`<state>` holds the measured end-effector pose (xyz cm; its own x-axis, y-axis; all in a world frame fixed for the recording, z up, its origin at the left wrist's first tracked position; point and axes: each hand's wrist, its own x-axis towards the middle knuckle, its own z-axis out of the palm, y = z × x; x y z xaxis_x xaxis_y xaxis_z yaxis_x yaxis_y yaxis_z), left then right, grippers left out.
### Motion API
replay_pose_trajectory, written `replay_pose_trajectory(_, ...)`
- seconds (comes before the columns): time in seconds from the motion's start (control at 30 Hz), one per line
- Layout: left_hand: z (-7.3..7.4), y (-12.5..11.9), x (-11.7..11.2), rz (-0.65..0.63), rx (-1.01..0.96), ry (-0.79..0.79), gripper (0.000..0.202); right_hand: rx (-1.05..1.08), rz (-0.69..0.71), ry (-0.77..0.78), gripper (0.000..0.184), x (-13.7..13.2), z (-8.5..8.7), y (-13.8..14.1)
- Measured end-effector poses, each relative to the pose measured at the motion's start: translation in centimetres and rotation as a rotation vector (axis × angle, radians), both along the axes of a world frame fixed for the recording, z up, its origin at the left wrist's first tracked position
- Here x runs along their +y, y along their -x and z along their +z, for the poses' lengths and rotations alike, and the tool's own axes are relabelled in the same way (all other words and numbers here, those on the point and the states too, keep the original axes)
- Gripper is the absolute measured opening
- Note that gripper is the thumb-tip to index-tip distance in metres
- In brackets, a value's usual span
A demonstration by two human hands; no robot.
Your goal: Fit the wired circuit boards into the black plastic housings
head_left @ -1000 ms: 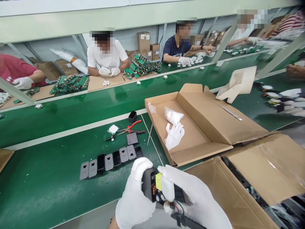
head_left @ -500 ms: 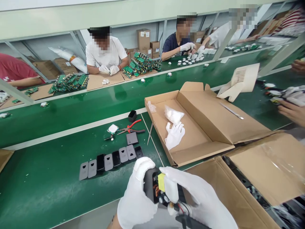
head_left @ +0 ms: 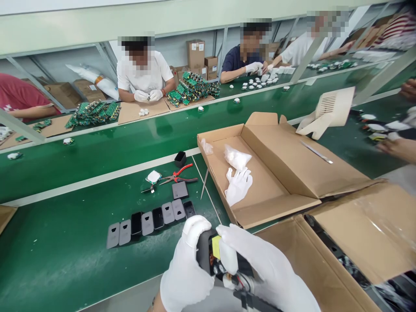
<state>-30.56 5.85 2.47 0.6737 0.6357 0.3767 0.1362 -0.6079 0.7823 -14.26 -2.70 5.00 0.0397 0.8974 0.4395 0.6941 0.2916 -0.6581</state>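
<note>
My left hand [head_left: 185,271], in a white glove, is wrapped round a black plastic housing [head_left: 203,253] near the front edge of the table. My gloved right hand [head_left: 276,266] grips a circuit board assembly [head_left: 229,258] with a white block, a yellow component [head_left: 216,248] and thin wires. The assembly sits at the housing's open side, partly inside it; how deep I cannot tell. Ahead of my hands lies a row of grey and black housings [head_left: 147,223]. Behind the row are a grey cover [head_left: 180,190], red-handled pliers [head_left: 177,177] and another board with a white top [head_left: 153,176].
A shallow cardboard box [head_left: 269,190] holding a white glove [head_left: 238,186] and a plastic bag stands right of centre. An open carton [head_left: 299,255] is at the lower right. Beyond runs a green conveyor [head_left: 130,134] carrying small boards; co-workers sit behind it.
The circuit board assembly has shifted slightly left, further into the black housing, with my right hand. Boards on the conveyor have moved right. My left hand is nearly still.
</note>
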Motion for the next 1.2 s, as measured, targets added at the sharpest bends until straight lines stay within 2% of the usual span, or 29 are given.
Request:
replay_pose_trajectory(0.17,0.2,0.0,0.0,-0.012,-0.007,0.007,0.080,-0.060,-0.069,-0.079,0.031,-0.2,-0.6,0.4)
replay_pose_trajectory(0.3,0.0,0.1,0.0,-0.029,0.009,0.032,0.079,-0.063,-0.022,-0.059,0.030,0.1,-0.2,0.5)
replay_pose_trajectory(0.4,0.1,0.2,0.0,-0.017,0.012,0.057,0.078,-0.102,0.034,0.025,0.050,-0.2,0.4,-0.3)
replay_pose_trajectory(0.47,0.1,0.1,-0.1,-0.019,0.016,0.071,0.078,-0.094,0.084,0.139,0.066,-0.6,0.6,-0.8)
replay_pose_trajectory(0.53,0.1,0.0,-0.1,-0.021,0.012,0.076,0.076,0.136,0.127,0.301,0.074,-0.8,0.3,-1.1)
replay_pose_trajectory(0.63,-0.1,-0.1,0.0,-0.032,-0.013,0.093,0.070,0.764,0.174,0.498,0.086,-0.2,-0.4,-0.3)
replay_pose_trajectory(0.7,-0.4,-0.2,0.1,-0.056,-0.035,0.118,0.066,1.002,0.197,0.586,0.098,0.5,-0.7,0.7)
replay_pose_trajectory(0.83,-0.5,0.5,0.3,-0.110,-0.033,0.049,0.065,1.170,0.203,0.682,0.094,1.7,-0.6,2.4)
replay_pose_trajectory(0.97,0.1,2.1,0.3,-0.055,0.102,0.043,0.066,1.188,0.155,0.676,0.098,2.0,-0.8,3.1)
replay_pose_trajectory(1.03,0.3,2.6,0.3,0.001,0.076,0.157,0.064,1.150,0.157,0.631,0.097,2.1,-1.3,3.1)
replay_pose_trajectory(1.07,0.4,2.7,0.4,0.039,0.016,0.266,0.063,1.145,0.164,0.591,0.096,2.1,-1.6,3.0)
replay_pose_trajectory(1.2,1.1,2.4,1.5,0.222,-0.394,0.885,0.059,1.177,0.076,0.453,0.084,2.1,-2.9,2.6)
